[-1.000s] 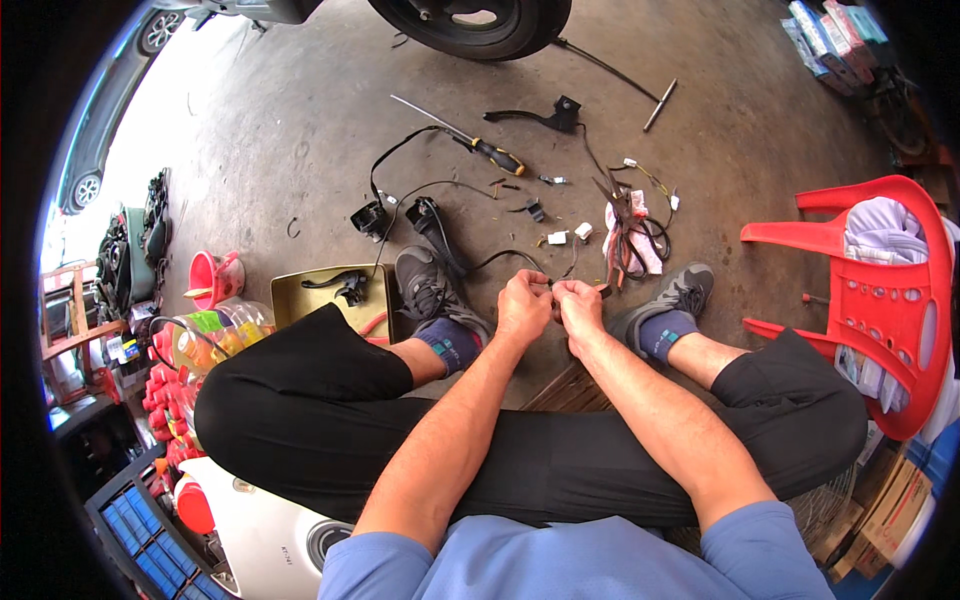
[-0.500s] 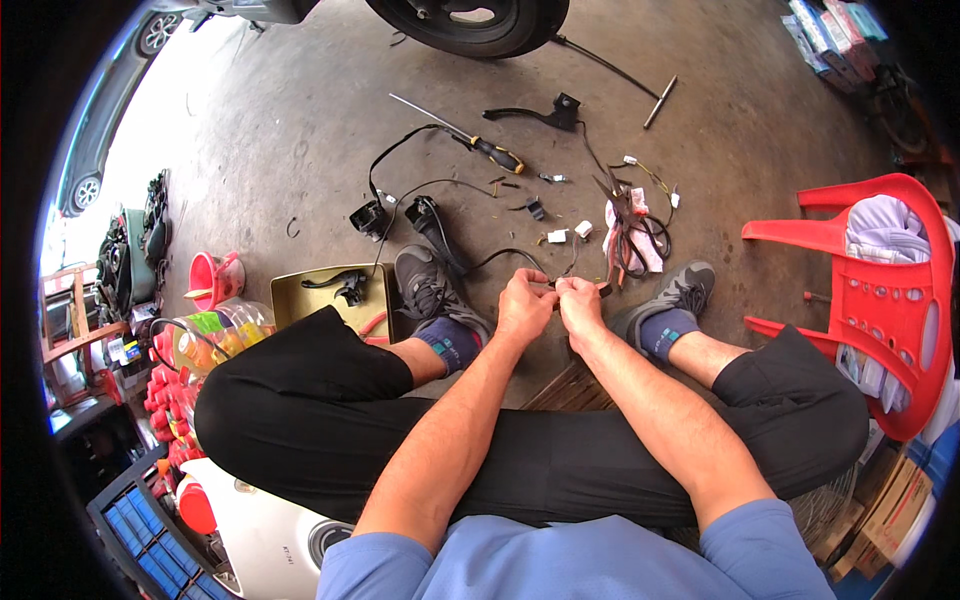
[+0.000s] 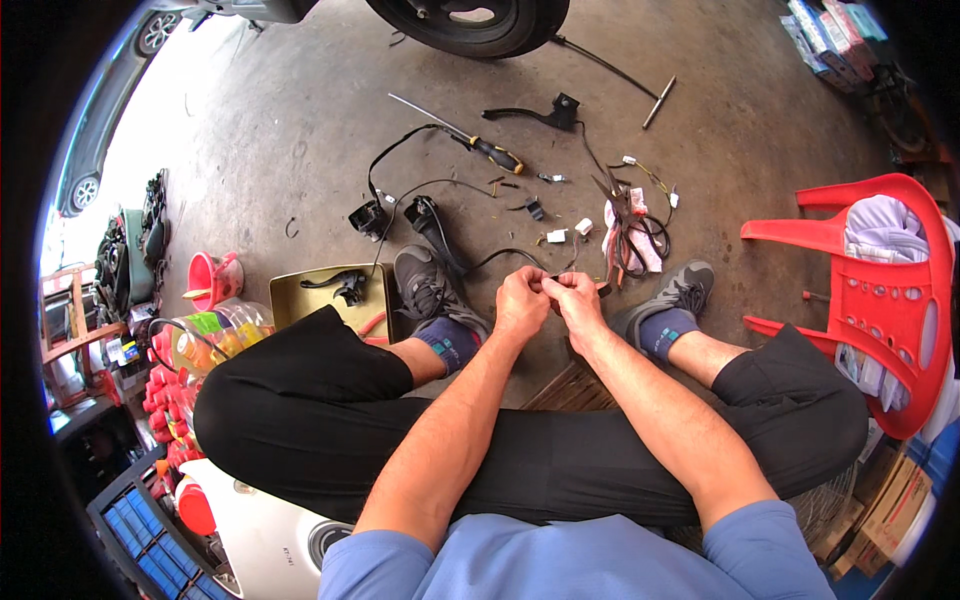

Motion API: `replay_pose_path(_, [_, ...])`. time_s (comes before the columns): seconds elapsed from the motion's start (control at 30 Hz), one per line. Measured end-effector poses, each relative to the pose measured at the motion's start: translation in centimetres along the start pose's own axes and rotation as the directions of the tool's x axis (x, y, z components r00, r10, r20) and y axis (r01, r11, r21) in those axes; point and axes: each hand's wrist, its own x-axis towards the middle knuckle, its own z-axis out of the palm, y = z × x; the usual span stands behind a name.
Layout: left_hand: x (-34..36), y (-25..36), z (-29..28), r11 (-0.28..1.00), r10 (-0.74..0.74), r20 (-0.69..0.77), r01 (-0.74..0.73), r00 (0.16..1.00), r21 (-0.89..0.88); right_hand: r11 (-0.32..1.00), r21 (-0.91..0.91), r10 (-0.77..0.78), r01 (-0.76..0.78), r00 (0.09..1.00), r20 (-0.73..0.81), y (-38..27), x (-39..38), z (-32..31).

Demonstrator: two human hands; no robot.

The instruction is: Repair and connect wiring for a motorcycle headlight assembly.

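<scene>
My left hand (image 3: 522, 302) and my right hand (image 3: 576, 302) meet between my shoes, fingertips pinched together on a thin black cable (image 3: 508, 252). The cable's end is mostly hidden by my fingers. It leads back toward a black handlebar grip (image 3: 432, 228) beside my left shoe. A short dark piece (image 3: 603, 289) sticks out past my right hand. Just beyond the hands, white plastic connectors (image 3: 557, 237) lie on the concrete. Scissors (image 3: 622, 225) rest there too, on a pink and white wrapper (image 3: 650, 262), with dark wire around them.
A screwdriver (image 3: 497, 155), a black lever (image 3: 540, 112) and a T-handle tool (image 3: 660, 102) lie farther out, near a wheel (image 3: 480, 30). A metal tray (image 3: 300, 290) holding a black lever sits left. A red plastic chair (image 3: 885, 290) stands right.
My right hand's thumb and fingers have shifted slightly left and up, closer against my left fingertips. The things on the floor stay where they were.
</scene>
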Motion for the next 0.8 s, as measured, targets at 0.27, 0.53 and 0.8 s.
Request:
replay_pose_path(0.27, [-0.2, 1.3, -0.3, 0.999, 0.033, 0.052, -0.031, 0.998, -0.024, 0.986, -0.127, -0.130, 0.111, 0.979, -0.157, 0.8, 0.7, -0.3])
replay_pose_path(0.53, [0.1, 1.1, 0.0, 1.000, 0.005, 0.099, -0.002, 0.995, -0.029, 0.998, -0.054, -0.026, 0.021, 0.996, -0.086, 0.0, 0.6, -1.0])
replay_pose_path(0.8, [1.1, -0.3, 0.6, 0.972, -0.017, 0.141, 0.050, 0.990, -0.232, 0.999, -0.040, 0.023, -0.025, 0.999, -0.045, -1.2, 0.5, -1.3])
